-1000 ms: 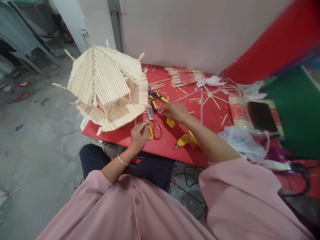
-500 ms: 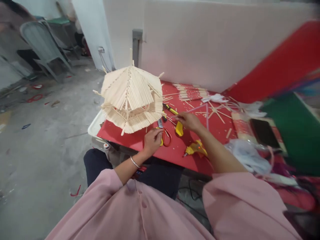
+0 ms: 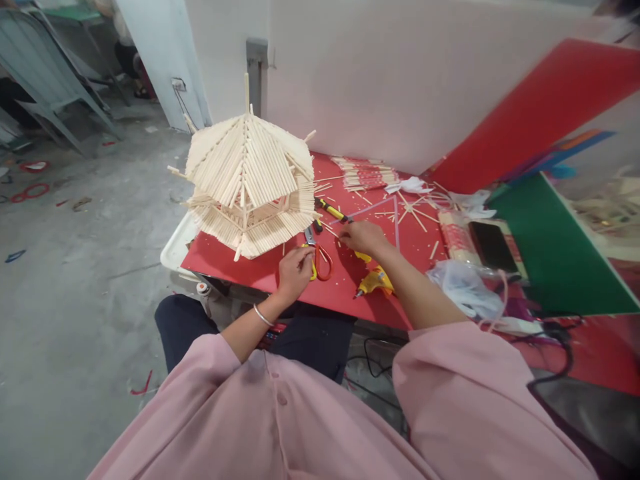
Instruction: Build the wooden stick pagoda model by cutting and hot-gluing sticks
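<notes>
My left hand (image 3: 294, 269) rests with curled fingers on the red table top (image 3: 235, 272), its knuckles against the yellow handle of the scissors (image 3: 319, 259). I cannot see anything inside it. My right hand (image 3: 363, 237) lies a little farther back, fingertips pinched on a thin wooden stick (image 3: 332, 230) that lies on the table. A tiered pagoda model of pale sticks (image 3: 247, 187) stands at the table's left end, just beyond my left hand. A yellow glue gun (image 3: 373, 282) lies under my right forearm.
Yellow-handled pliers (image 3: 330, 210) lie behind the scissors. Loose sticks and wrapped stick bundles (image 3: 365, 175) cover the back. A phone (image 3: 493, 245), a plastic bag (image 3: 465, 287), and green (image 3: 560, 253) and red boards (image 3: 525, 113) fill the right. Chairs (image 3: 45, 73) stand far left.
The view has swung and steadied, so the whole pagoda now shows. My right hand has drawn slightly nearer, fingertips still at the stick. My left hand stays by the scissors.
</notes>
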Tool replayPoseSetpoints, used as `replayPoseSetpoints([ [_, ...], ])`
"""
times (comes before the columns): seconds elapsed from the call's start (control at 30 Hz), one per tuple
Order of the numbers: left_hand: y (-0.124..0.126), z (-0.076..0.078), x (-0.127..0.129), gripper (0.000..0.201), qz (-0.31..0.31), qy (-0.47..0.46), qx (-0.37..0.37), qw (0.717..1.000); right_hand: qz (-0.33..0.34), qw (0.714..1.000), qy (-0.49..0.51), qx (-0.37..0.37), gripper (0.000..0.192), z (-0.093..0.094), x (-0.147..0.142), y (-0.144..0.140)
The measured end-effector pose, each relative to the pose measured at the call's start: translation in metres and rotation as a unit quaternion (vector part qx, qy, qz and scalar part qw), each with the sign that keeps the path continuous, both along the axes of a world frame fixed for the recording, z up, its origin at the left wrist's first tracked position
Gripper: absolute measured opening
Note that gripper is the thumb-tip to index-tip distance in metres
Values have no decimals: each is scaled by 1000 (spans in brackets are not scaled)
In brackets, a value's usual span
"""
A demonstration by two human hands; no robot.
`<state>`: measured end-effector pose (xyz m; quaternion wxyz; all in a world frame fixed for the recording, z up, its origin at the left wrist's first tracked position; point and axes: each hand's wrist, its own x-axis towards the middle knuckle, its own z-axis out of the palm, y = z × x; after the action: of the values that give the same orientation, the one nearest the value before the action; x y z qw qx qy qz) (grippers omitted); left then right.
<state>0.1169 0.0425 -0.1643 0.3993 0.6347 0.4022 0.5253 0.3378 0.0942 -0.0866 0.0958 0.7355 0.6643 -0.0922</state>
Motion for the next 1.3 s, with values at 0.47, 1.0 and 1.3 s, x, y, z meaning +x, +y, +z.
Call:
replayPoseSetpoints([
  [0.47, -22, 21, -1, 13, -21, -135, -128, 982, 22, 982, 171, 81, 20, 25, -38, -45],
  [1.0, -60, 117, -79, 48, -217, -301, -295, 880, 78, 768, 576, 267, 27, 65, -132, -128],
  [1.3, -66, 128, -89, 44, -164, -306, -287, 893, 81, 772, 559, 290, 20, 64, -150, -140],
])
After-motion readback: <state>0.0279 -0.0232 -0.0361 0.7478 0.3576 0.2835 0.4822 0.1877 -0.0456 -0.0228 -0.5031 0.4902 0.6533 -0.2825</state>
